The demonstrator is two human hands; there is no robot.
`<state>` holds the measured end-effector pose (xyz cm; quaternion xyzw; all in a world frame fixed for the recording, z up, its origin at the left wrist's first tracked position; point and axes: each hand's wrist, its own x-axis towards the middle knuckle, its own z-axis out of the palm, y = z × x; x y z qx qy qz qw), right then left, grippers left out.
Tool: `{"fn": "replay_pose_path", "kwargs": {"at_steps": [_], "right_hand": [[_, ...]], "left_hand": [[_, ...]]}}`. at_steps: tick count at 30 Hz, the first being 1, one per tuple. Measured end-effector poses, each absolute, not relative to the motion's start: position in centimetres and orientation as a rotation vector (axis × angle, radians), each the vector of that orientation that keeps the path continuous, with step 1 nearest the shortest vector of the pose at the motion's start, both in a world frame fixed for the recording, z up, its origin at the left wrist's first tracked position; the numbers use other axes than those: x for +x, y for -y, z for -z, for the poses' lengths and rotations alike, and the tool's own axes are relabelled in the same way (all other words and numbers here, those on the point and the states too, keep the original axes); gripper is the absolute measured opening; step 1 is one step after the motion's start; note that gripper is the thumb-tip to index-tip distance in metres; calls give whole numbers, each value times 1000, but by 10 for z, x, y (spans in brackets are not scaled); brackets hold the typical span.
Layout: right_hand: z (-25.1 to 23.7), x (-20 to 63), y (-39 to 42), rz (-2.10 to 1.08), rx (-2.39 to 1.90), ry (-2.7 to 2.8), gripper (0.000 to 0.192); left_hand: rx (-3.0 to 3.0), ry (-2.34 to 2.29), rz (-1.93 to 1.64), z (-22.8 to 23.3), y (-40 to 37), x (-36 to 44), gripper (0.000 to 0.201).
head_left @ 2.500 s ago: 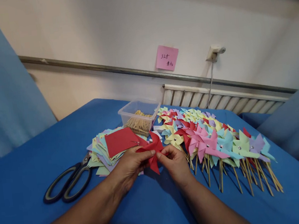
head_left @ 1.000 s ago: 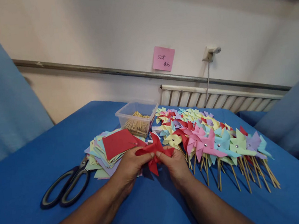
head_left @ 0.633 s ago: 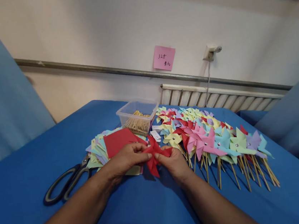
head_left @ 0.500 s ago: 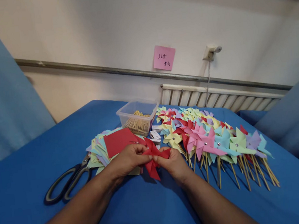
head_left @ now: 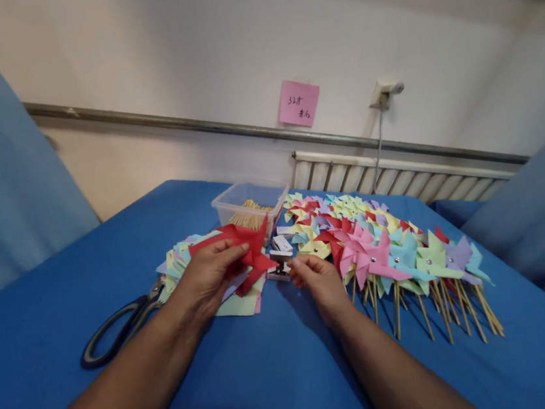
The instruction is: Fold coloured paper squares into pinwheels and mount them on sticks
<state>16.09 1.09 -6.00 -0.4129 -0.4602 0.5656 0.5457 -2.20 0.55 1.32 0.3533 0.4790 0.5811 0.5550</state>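
My left hand (head_left: 209,274) pinches a folded red paper pinwheel (head_left: 255,259) above a stack of coloured paper sheets (head_left: 239,305). The pinwheel's blades point outward, and it has no stick. My right hand (head_left: 322,285) is closed with thumb and fingertips together beside a small open box (head_left: 278,256) holding dark and shiny little pieces, perhaps tacks. Whether something tiny sits between those fingertips is too small to see. Another small white box (head_left: 283,243) stands just behind. Finished pinwheels (head_left: 374,258) on wooden sticks lie right of my right hand.
A clear plastic container (head_left: 276,199) of thin wooden sticks (head_left: 245,219) stands behind the paper. Scissors with dark handles (head_left: 92,350) lie at the left. The blue-covered table (head_left: 253,377) meets a wall with a radiator (head_left: 343,180) and a metal rail (head_left: 194,123).
My right hand has let go of the red pinwheel and moved to the small open box. My left hand has carried the pinwheel left and up, over the paper stack.
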Motion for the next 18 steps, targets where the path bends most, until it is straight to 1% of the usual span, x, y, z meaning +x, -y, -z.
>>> {"fn": "replay_pose_path", "kwargs": {"at_steps": [4, 6, 12, 18], "right_hand": [[77, 158, -15, -1120, -1127, 1357, 17], [80, 158, -16, -964, -1203, 1518, 13], [64, 155, -14, -522, -1427, 1870, 26], [47, 146, -16, -327, -1645, 2090, 27]], "left_hand": [[776, -1110, -1475, -13, -10, -28, 17], [742, -1106, -1488, -12, -10, -28, 18], [677, -1117, -1473, -7, -6, -21, 15], [712, -1122, -1441, -3, -4, -16, 13]]}}
